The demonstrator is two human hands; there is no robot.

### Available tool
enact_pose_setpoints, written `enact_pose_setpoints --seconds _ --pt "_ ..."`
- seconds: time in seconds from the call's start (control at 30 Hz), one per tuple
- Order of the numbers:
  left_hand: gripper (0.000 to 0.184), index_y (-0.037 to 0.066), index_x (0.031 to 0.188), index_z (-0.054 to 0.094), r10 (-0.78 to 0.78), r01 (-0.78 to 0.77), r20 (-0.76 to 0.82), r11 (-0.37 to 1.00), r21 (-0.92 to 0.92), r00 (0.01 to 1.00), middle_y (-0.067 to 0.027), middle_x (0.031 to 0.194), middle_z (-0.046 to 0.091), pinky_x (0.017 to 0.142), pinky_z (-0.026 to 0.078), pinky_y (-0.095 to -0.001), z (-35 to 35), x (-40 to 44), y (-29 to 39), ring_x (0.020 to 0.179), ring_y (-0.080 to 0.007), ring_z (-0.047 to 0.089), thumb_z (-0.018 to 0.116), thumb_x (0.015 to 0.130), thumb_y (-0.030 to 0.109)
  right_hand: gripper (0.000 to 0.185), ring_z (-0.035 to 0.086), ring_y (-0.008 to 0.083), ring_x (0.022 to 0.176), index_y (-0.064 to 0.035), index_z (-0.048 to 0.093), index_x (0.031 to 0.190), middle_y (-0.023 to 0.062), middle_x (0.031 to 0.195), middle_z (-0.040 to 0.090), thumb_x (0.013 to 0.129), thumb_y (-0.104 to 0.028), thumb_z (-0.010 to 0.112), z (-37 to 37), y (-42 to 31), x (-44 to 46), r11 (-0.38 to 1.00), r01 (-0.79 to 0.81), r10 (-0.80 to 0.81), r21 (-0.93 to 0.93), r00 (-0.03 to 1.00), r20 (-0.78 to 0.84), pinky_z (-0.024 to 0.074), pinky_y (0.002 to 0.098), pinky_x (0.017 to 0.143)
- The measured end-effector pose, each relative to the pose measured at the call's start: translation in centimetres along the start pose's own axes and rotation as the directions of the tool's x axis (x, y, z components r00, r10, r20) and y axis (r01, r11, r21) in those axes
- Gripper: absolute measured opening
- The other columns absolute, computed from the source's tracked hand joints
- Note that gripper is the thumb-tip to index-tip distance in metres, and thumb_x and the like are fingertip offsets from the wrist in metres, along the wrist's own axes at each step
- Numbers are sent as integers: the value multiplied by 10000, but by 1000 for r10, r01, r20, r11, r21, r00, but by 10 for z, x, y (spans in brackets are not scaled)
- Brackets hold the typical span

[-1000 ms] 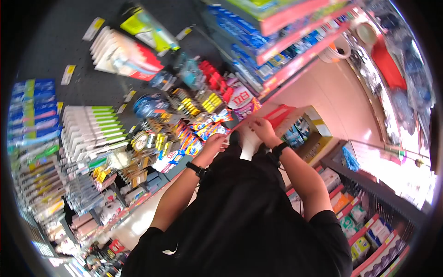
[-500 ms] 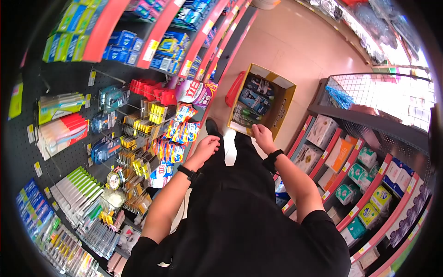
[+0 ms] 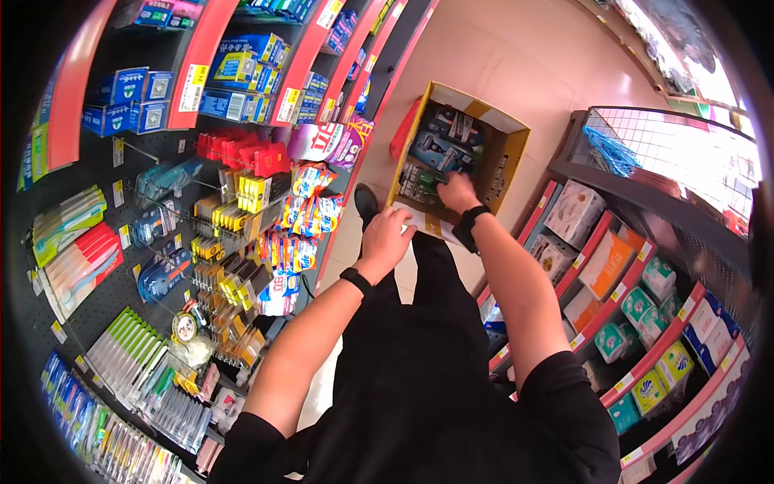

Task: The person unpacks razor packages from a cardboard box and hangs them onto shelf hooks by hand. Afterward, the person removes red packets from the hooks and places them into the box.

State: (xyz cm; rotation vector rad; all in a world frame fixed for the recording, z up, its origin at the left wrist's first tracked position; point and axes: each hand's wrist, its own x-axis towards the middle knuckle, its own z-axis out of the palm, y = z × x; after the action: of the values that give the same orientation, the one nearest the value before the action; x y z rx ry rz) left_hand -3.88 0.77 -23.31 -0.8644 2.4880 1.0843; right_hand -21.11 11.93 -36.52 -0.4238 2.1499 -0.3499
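An open cardboard box (image 3: 509,165) sits on the floor in front of my legs, with several blister packs (image 3: 439,153) lying inside on its left side. My right hand (image 3: 459,194) reaches down over the near wall into the box, fingers closed beside the packs. What its fingertips hold, if anything, is too small to make out. At the near left corner of the box, my left hand (image 3: 387,242) has bent fingers on the rim, with the thumb on the near side. Each wrist wears a black band.
Shelves and hooks on the left carry boxed toothpaste (image 3: 242,68), toothbrushes (image 3: 121,347) and Tide packets (image 3: 310,210). Lower shelves on the right hold tissue packs (image 3: 645,306) beneath a wire basket (image 3: 645,133). Something red (image 3: 405,133) is beside the box's left wall.
My right hand has moved forward and deeper into the box. My left hand has come forward and right from beside my leg to the box's near rim. The view has shifted slightly.
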Motion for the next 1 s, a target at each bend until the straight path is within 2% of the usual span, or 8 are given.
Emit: enact_pose_setpoints --seconds 0.17,0.33,0.53,0.63,0.73,0.87,0.97,1.0 --pt "167 67 923 666 32 -34 -63 999 -16 997 -106 911 622 786 511 -430 0 -7 -1 909 -330 625 737 845 197 461 368 454 1372 -49 652 1253 241 1521 355 852 -265 579 2 17 54 974 -128 124 -188 992 -31 353 467 1140" --pt "147 93 909 670 69 -80 -162 995 -65 984 -86 862 598 751 492 -426 3 -6 -3 873 -305 604 744 832 194 449 355 450 1376 -120 660 1270 166 1534 356 856 -269 568 6 31 77 947 -77 89 -310 996 24 342 491 1144" --pt "155 78 926 670 63 -79 -150 991 -107 987 -95 939 614 805 495 -427 4 -8 -6 937 -320 601 727 844 196 302 554 422 1202 -73 735 1067 212 1368 527 793 -182 668 0 31 60 928 -35 17 -372 998 -53 480 468 1011" --pt "144 70 949 666 55 -67 -122 993 -96 991 -105 959 616 824 495 -429 2 -10 -4 948 -329 602 699 863 180 153 659 398 969 -61 763 874 226 1128 634 780 -96 647 0 28 45 902 141 -229 -407 957 -176 539 448 892" --pt "146 70 982 659 92 -105 -124 989 -102 988 -118 975 618 848 495 -433 2 -13 -9 966 -336 604 672 878 172 213 648 424 1019 25 708 956 259 1155 617 837 -136 633 -13 13 29 919 217 -264 -329 959 -103 540 481 881" --pt "169 67 1022 653 65 -74 -70 988 -136 995 -135 1001 620 873 494 -433 -8 -26 -7 999 -349 603 645 894 178 187 643 402 965 -33 724 924 223 1087 625 863 -160 600 -39 -5 -7 913 377 -404 -156 887 -222 523 475 840" --pt "201 56 1059 648 63 -66 -19 950 -307 998 -155 1040 641 877 500 -432 -26 -38 0 1027 -352 615 606 923 197 186 632 378 906 -55 724 936 177 1002 637 858 -165 596 -79 -31 -61 895 443 -441 -61 853 -280 510 452 801" --pt "208 26 1004 648 81 -114 -111 935 -336 991 -170 976 652 808 517 -435 -25 -44 1 941 -364 642 599 907 203 179 628 375 899 -55 723 936 166 978 640 844 -155 607 -92 -40 -81 890 455 -442 -30 844 -303 509 446 791"
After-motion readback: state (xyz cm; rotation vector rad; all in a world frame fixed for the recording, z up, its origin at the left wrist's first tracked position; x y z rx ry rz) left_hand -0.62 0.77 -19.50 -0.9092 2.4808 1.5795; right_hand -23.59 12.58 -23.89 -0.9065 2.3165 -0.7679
